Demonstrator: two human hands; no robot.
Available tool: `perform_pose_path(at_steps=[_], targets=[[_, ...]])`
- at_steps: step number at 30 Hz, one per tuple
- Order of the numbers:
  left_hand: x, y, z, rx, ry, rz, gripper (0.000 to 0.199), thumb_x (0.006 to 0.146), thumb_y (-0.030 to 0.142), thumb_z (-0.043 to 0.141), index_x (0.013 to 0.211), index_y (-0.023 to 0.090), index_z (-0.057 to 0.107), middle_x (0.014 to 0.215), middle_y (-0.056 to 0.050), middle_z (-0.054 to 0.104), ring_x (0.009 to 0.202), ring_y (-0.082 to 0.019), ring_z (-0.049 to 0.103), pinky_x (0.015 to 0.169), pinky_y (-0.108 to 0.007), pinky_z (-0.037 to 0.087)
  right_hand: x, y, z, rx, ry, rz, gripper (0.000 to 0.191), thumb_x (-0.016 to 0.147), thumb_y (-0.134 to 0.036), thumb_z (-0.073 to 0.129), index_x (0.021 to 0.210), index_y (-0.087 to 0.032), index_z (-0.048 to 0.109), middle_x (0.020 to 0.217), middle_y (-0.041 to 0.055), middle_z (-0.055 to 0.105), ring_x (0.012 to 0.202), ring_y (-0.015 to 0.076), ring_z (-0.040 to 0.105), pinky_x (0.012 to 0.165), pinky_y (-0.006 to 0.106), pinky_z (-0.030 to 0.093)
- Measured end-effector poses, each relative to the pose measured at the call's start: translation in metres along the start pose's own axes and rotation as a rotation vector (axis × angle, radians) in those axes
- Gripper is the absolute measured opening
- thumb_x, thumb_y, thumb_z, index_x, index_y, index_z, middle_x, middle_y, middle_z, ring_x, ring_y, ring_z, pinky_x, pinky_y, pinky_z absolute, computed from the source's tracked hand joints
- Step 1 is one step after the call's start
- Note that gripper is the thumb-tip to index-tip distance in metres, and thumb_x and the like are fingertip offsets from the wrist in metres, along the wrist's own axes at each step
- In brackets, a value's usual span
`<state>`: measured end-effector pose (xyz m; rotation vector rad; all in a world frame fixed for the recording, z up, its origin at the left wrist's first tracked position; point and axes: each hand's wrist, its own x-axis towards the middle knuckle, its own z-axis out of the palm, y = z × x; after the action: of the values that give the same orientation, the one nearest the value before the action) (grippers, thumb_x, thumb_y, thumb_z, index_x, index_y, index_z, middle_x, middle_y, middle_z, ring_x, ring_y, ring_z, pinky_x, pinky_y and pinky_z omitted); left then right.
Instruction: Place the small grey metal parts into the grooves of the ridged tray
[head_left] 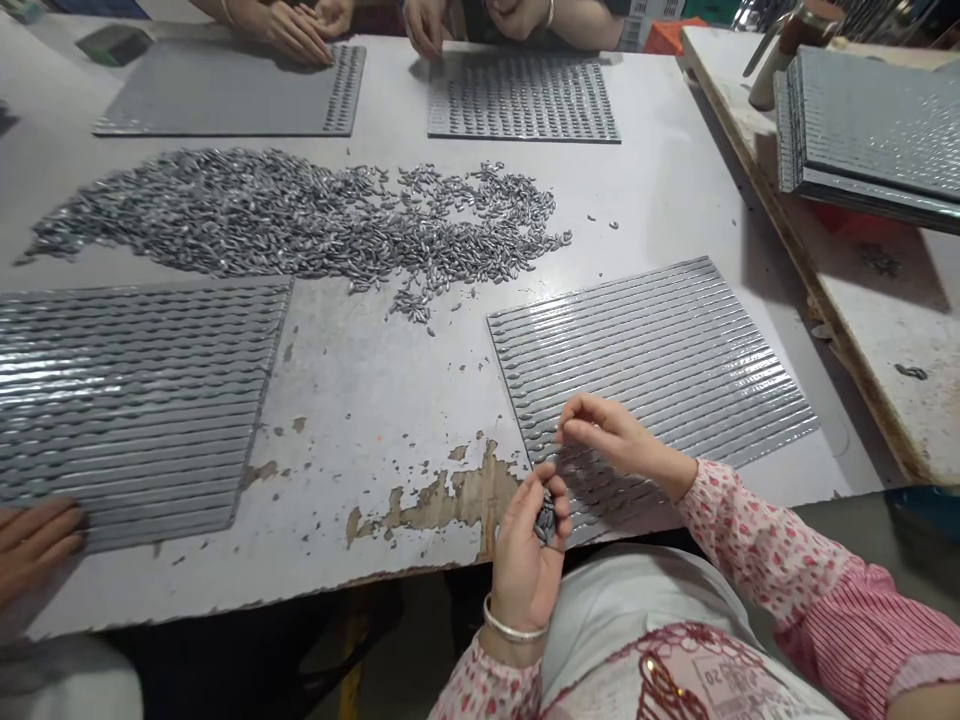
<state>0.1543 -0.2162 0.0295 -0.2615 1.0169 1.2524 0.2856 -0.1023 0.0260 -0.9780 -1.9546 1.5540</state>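
Note:
My left hand (529, 545), with a bangle at the wrist, is cupped around a handful of small grey oval pieces (545, 518) at the table's front edge. My right hand (611, 435) is over the left part of a grey ridged sheet (660, 340), thumb and fingers brought together. Whatever those fingertips may hold is hidden. Rows of small bumps like the loose pieces show along the sheet's left side and near corner; the remaining grooves look plain and shiny. The sheet lies at an angle on the white table.
A long heap of loose grey pieces (300, 215) spreads across the middle. Another ridged sheet (150, 400) lies left, with a co-worker's hand (37, 545) at it. Co-workers' hands work over two far sheets (217, 90). Stacked sheets (877, 130) stand on the right-hand table.

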Motion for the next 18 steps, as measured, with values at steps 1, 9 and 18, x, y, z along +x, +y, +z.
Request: perform_pose_path(at_steps=[1, 9, 18], targets=[[0.000, 0.001, -0.001, 0.005, -0.013, -0.008, 0.022, 0.074, 0.021, 0.067, 0.095, 0.015, 0.064, 0.076, -0.001, 0.059, 0.056, -0.005, 0.051, 0.045, -0.013, 0.043, 0.004, 0.004, -0.002, -0.019, 0.035, 0.023, 0.015, 0.094, -0.029, 0.041, 0.093, -0.017, 0.051, 0.083, 0.0028, 0.061, 0.076, 0.0133, 0.056, 0.069, 0.027, 0.045], [0.000, 0.001, -0.003, -0.018, -0.011, -0.053, 0.020, 0.075, 0.024, 0.067, 0.091, 0.015, 0.060, 0.077, -0.002, 0.057, 0.058, -0.005, 0.050, 0.047, -0.014, 0.043, 0.026, 0.012, 0.005, -0.509, 0.085, -0.072, 0.008, 0.086, -0.018, 0.052, 0.082, -0.017, 0.059, 0.077, 0.0013, 0.061, 0.075, 0.0145, 0.050, 0.073, 0.027, 0.037], [0.000, 0.001, -0.003, 0.034, -0.065, -0.030, 0.025, 0.074, 0.023, 0.066, 0.097, 0.016, 0.060, 0.078, -0.002, 0.058, 0.056, -0.005, 0.049, 0.046, -0.015, 0.040, 0.029, 0.014, 0.012, -0.882, 0.088, -0.008, 0.013, 0.088, -0.027, 0.053, 0.083, -0.019, 0.061, 0.083, 0.0047, 0.061, 0.086, 0.0204, 0.046, 0.073, 0.032, 0.028]])
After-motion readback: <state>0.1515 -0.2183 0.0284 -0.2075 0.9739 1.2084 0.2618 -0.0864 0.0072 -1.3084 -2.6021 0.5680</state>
